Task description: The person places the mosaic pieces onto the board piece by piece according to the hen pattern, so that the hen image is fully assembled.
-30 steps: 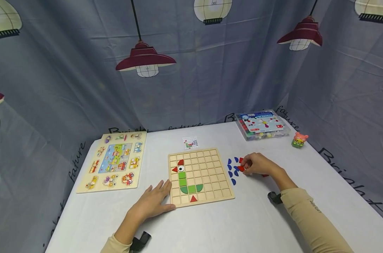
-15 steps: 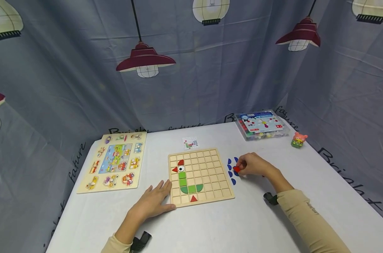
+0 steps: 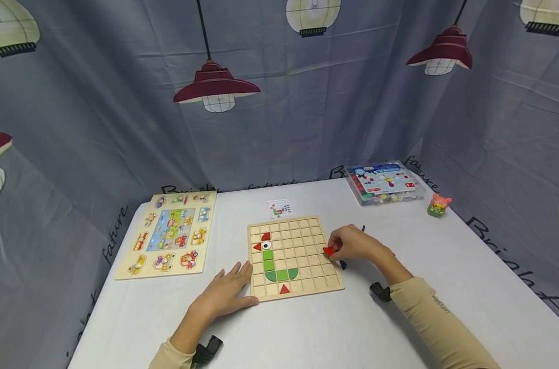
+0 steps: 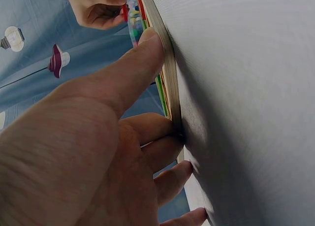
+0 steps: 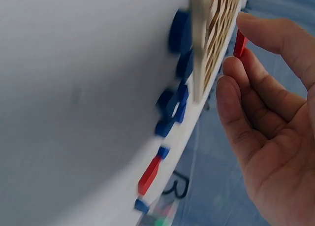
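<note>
My right hand (image 3: 350, 242) pinches a small red tile (image 3: 328, 251) between thumb and fingertips, over the right edge of a wooden grid board (image 3: 302, 251). The right wrist view shows that tile (image 5: 240, 44) edge-on. My left hand (image 3: 226, 294) rests at the board's lower left corner, fingers along its side and thumb on the near edge. On the board, red, green and white eye tiles form a bird's head, neck and part of a body. A red triangle tile (image 3: 284, 289) lies below them. Blue half-round tiles (image 5: 167, 103) lie beside the board, mostly hidden by my right hand in the head view.
A picture card (image 3: 279, 208) lies behind the board. To the left is a vehicle peg puzzle (image 3: 141, 218). A clear plastic case (image 3: 385, 183) and a small pink-and-green figurine (image 3: 438, 205) stand at the back right. Another red tile (image 5: 149, 176) lies among the blue ones.
My right hand has picked the red tile up from beside the blue tiles and carried it left to the board's right edge. My left hand stays in place.
</note>
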Tool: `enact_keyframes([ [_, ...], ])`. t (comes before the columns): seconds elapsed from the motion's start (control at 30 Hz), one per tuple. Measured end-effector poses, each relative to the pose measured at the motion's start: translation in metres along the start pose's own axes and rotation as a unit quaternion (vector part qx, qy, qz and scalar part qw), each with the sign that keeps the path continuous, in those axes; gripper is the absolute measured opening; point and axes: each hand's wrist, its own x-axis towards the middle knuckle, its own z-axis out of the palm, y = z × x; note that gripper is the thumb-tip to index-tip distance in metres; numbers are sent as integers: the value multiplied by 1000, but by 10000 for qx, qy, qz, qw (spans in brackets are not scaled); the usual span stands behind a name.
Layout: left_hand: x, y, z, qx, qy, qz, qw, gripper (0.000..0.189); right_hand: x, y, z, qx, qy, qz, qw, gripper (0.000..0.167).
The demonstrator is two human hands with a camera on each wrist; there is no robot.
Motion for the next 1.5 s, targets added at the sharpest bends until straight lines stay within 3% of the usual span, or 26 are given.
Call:
enact_keyframes([
  [0.67, 5, 3, -4, 70, -99, -25, 9999, 85, 41, -77, 26, -375, -489, -443, 9971, 19],
  [1.13, 3, 3, -4, 54, -153, -55, 9999, 86, 56, -94, 43, -484, -889, -504, 9936, 20],
  [1.5, 1, 1, -3, 62, -105, -28, 9999, 85, 63, -96, 48, -731, -904, -463, 9921, 21],
])
